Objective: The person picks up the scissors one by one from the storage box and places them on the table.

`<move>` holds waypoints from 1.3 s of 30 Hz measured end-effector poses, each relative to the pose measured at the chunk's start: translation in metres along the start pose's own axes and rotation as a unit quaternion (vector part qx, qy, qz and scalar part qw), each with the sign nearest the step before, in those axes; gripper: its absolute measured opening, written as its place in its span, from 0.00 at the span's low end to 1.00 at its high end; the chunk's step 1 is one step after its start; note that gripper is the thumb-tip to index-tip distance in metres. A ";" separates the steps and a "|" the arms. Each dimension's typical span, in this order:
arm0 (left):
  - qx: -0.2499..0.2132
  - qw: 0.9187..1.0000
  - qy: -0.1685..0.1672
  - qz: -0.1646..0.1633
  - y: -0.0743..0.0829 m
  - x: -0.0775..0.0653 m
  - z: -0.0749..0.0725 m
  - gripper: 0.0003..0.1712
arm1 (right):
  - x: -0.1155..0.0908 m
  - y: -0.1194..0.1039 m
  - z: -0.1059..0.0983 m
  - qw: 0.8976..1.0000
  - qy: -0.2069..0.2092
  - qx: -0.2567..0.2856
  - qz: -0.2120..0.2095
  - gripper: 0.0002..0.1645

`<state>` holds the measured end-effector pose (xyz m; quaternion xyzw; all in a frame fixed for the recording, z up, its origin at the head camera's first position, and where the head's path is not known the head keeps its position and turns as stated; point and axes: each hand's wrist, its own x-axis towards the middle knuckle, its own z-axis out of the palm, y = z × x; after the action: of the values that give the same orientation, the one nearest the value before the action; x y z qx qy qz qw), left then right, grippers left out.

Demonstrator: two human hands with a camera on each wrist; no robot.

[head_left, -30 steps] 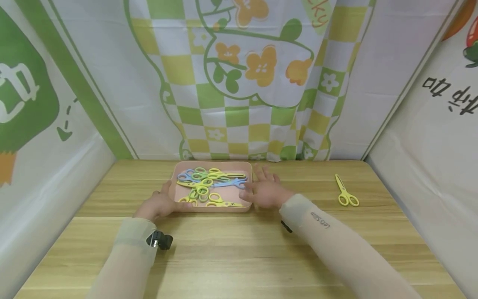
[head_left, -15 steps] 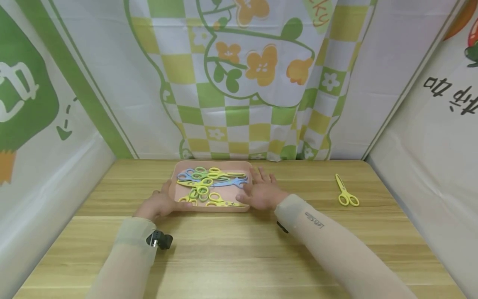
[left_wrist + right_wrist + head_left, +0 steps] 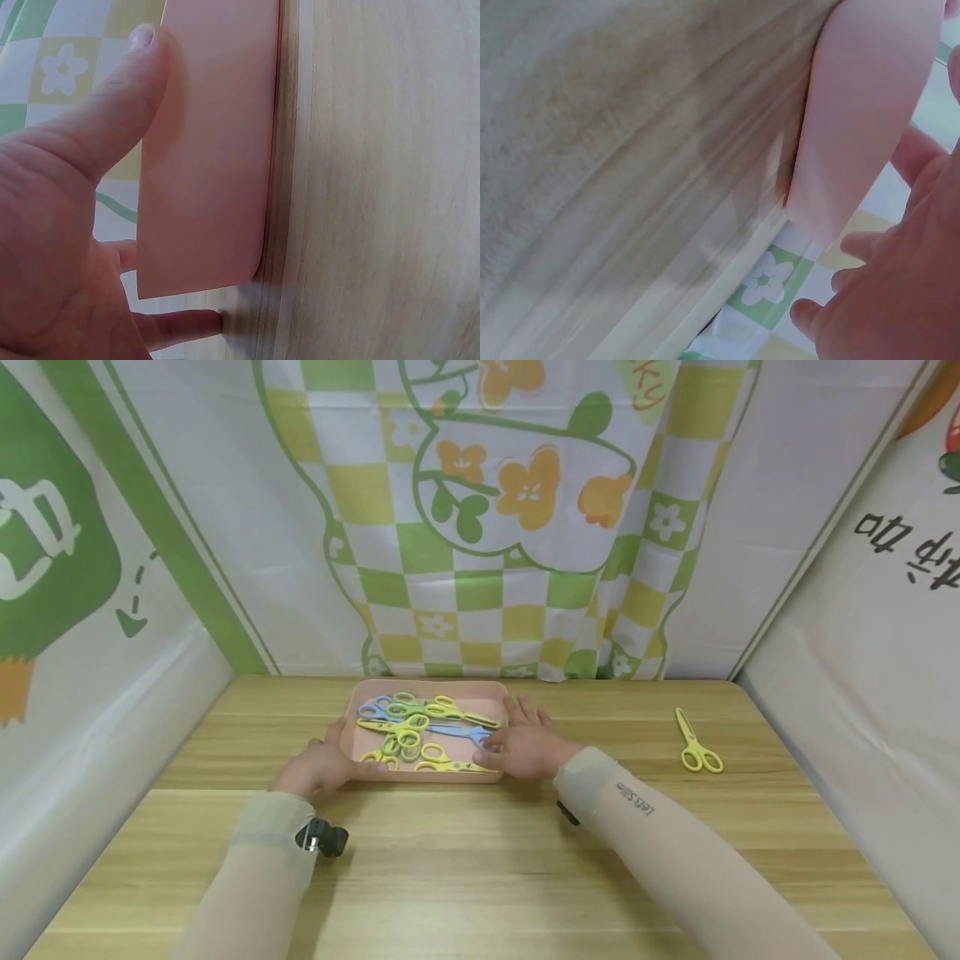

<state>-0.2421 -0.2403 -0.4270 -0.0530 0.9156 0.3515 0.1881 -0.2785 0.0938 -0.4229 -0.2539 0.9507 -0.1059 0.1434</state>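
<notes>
A shallow pink tray holds several scissors, some yellow, one green and some blue. At its near left corner my left hand grips it, the thumb along the front rim and the fingers against the left side. In the left wrist view one finger reaches past the tray's corner. My right hand lies at the right side, fingers spread beside the wall and the thumb over the near right corner. The handles of one blue pair are partly hidden by that hand.
One yellow pair of scissors lies alone on the wooden table, right of the tray. Behind the table's far edge hangs a checked curtain. Printed white sheets close off both sides.
The scissors in the tray have shifted: the upper yellow pair has turned and a blue pair has slid down. My right hand moved slightly left and nearer the tray's corner. The left hand stayed put.
</notes>
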 end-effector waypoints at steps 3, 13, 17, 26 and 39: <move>0.006 1.000 -0.004 0.001 -0.006 0.007 0.000 0.86 | 0.003 0.002 -0.002 1.000 0.010 0.000 -0.003 0.37; 0.022 1.000 -0.009 -0.006 0.000 0.002 -0.001 0.85 | 0.015 0.009 -0.007 1.000 0.004 0.000 0.024 0.39; 0.029 1.000 -0.008 -0.005 0.002 0.000 -0.001 0.84 | 0.017 0.010 -0.007 1.000 0.000 -0.011 0.023 0.42; 0.038 0.999 -0.003 0.001 0.000 0.001 -0.002 0.82 | 0.020 0.012 -0.004 0.999 -0.002 -0.021 0.037 0.42; 0.051 0.999 0.000 0.004 0.008 -0.010 -0.003 0.78 | 0.020 0.006 -0.006 0.998 0.001 0.048 0.041 0.30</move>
<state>-0.2358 -0.2371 -0.4162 -0.0396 0.9326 0.3050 0.1888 -0.2998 0.0890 -0.4229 -0.2074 0.9544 -0.1454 0.1582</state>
